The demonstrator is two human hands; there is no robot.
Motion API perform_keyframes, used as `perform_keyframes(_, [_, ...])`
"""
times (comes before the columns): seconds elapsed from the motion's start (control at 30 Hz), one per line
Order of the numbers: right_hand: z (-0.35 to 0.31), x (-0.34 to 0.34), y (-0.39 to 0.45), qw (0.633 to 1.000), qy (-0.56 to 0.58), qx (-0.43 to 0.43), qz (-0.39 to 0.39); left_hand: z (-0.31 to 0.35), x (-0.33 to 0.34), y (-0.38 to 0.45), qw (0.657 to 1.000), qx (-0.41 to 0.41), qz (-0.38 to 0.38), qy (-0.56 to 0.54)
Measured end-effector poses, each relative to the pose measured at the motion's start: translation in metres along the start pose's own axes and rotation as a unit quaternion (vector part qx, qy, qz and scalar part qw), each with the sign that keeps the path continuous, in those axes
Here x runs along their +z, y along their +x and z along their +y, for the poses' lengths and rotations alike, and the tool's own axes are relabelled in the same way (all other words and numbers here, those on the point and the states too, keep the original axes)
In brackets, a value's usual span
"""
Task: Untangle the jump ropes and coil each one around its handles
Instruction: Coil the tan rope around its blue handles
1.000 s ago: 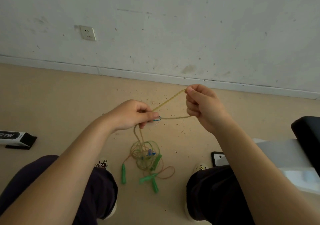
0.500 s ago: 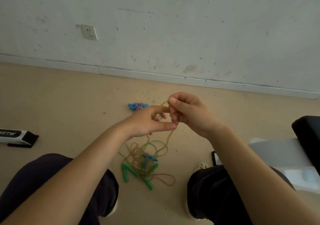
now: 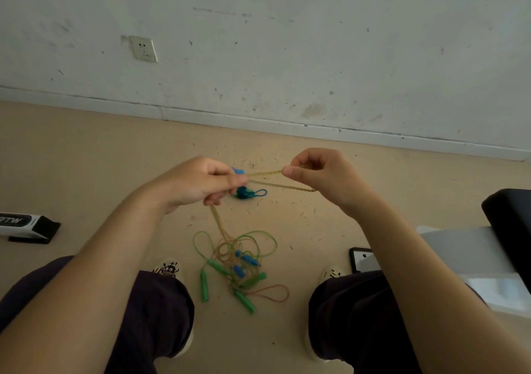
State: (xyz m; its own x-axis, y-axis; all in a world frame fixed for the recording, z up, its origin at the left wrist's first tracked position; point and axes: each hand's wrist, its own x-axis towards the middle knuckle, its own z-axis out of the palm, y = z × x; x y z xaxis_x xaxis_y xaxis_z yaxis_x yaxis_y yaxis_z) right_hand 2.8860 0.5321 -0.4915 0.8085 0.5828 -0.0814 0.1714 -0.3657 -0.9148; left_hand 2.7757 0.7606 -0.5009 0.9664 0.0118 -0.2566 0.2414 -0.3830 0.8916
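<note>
A: Head view, entry: left hand (image 3: 198,184) pinches the tan rope (image 3: 283,186) with a blue cord knot (image 3: 244,193) at its fingertips; right hand (image 3: 319,172) pinches the same rope at 3 o'clock of the left. Two tan strands run between the hands

B: Grip state?

A: Both grips clamped on the tan rope, thumb against forefinger. One strand drops from the left hand to the tangle (image 3: 238,261) on the floor (image 3: 86,172) at 6 o'clock, between the shoes, green handles (image 3: 204,286) and blue handles (image 3: 247,258) mixed in

B: Advice for this step?

A: Judgement: keep the strands slack, work the blue knot loose with the fingertips before pulling, since tension would likely tighten it. Feed the freed length toward 3 o'clock
</note>
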Motion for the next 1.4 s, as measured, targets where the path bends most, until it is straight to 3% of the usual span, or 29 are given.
perform_keyframes(0.13, [0.003,-0.017,0.003,0.994,-0.08,-0.012,0.072,-0.004,-0.022,-0.01,0.997,0.008,0.08,-0.022])
perform_keyframes(0.23, [0.007,-0.019,0.003,0.986,-0.146,-0.018,0.074,-0.001,-0.018,-0.012,0.995,0.017,0.079,-0.055])
perform_keyframes(0.33, [0.007,-0.003,-0.001,0.983,-0.179,-0.044,-0.004,0.006,0.003,-0.009,0.997,0.027,0.021,-0.075])
perform_keyframes(0.43, [0.002,0.02,-0.007,0.987,-0.094,-0.048,-0.122,0.011,0.027,-0.003,0.995,0.026,-0.025,-0.089])
perform_keyframes(0.5, [0.001,0.032,-0.009,0.982,-0.088,-0.049,-0.157,0.013,0.033,0.0,0.994,0.02,-0.042,-0.094])
perform_keyframes(0.63, [0.0,0.037,-0.008,0.972,-0.171,-0.086,-0.133,0.012,0.025,0.001,0.997,0.006,-0.051,-0.063])
perform_keyframes(0.83, [0.012,0.029,-0.002,0.976,-0.182,-0.083,-0.089,0.008,0.017,-0.002,1.0,-0.012,-0.019,-0.005])
perform_keyframes(0.93, [0.015,0.016,0.001,0.978,-0.194,-0.076,0.014,0.004,0.006,-0.005,0.999,-0.036,0.0,0.04])
perform_keyframes(1.03, [0.017,-0.002,0.004,0.949,-0.299,-0.047,0.09,-0.005,-0.007,-0.01,0.982,-0.077,0.046,0.163])
perform_keyframes(1.13, [0.013,-0.003,-0.001,0.956,-0.29,-0.037,0.028,-0.004,-0.005,-0.011,0.991,-0.055,0.047,0.112])
perform_keyframes(1.27, [0.004,0.028,-0.014,0.98,-0.181,-0.031,-0.074,0.006,0.02,-0.006,0.999,-0.017,-0.033,0.02])
perform_keyframes(1.4, [-0.001,0.041,-0.015,0.981,-0.175,-0.052,-0.06,0.007,0.031,0.001,0.999,-0.006,-0.036,0.006])
